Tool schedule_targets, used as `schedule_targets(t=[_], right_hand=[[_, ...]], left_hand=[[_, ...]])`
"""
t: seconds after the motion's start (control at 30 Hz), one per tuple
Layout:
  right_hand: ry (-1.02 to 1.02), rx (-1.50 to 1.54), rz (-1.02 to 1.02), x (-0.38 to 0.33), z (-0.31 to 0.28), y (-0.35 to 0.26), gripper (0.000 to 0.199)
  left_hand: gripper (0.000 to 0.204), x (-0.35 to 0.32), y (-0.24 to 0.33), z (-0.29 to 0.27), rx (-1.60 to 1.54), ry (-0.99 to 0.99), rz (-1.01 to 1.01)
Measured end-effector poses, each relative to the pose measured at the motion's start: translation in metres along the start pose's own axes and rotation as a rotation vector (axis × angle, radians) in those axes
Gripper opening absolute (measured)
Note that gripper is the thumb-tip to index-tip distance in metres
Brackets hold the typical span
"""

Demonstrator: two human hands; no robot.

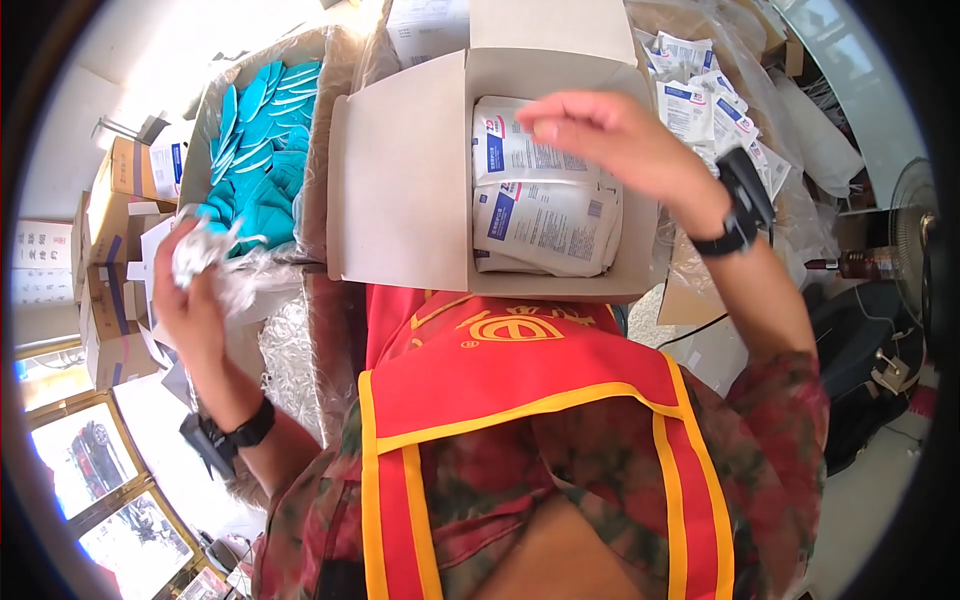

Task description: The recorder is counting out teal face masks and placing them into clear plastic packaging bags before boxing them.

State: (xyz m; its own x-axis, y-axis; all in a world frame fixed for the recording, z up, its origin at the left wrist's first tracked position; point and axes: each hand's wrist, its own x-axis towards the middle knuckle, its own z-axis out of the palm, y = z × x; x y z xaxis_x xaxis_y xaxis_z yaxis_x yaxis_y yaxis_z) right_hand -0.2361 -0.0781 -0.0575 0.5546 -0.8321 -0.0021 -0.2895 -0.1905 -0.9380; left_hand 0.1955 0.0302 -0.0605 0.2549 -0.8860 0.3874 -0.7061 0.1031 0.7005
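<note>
My left hand [193, 310] is raised at the left, its fingers curled around a crumpled bundle of thin white straps [203, 250]. Just beyond it, a carton [318, 130] is heaped with flat teal pieces [262, 150], some rounded and some folded. In front of me an open white box [400, 180] has its flaps spread. White printed packets [545, 228] with blue patches lie in it in two stacks. Over the far right part of this box hovers my right hand [625, 140], fingers stretched out and nothing seen in them. Its fingertips overlap the farther packets in view; contact is unclear.
Beyond my right hand, a plastic-lined carton [790, 150] holds several loose white packets [715, 105]. Brown cartons [115, 250] are stacked at the far left. A fan [912, 240] and a black bag [850, 350] stand at the right.
</note>
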Motion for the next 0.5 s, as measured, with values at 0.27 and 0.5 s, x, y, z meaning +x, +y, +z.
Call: schedule_targets(t=[0.27, 0.5], right_hand=[[-0.16, -0.963, 0.209, 0.087, -0.014, 0.085, 0.049], [-0.116, -1.071, 0.366, 0.096, 0.013, 0.113, 0.069]], left_hand=[[0.056, -0.063, -0.072, -0.069, 0.538, -0.133, -0.24], [0.041, -0.033, -0.033, -0.003, 0.329, -0.15, -0.125]])
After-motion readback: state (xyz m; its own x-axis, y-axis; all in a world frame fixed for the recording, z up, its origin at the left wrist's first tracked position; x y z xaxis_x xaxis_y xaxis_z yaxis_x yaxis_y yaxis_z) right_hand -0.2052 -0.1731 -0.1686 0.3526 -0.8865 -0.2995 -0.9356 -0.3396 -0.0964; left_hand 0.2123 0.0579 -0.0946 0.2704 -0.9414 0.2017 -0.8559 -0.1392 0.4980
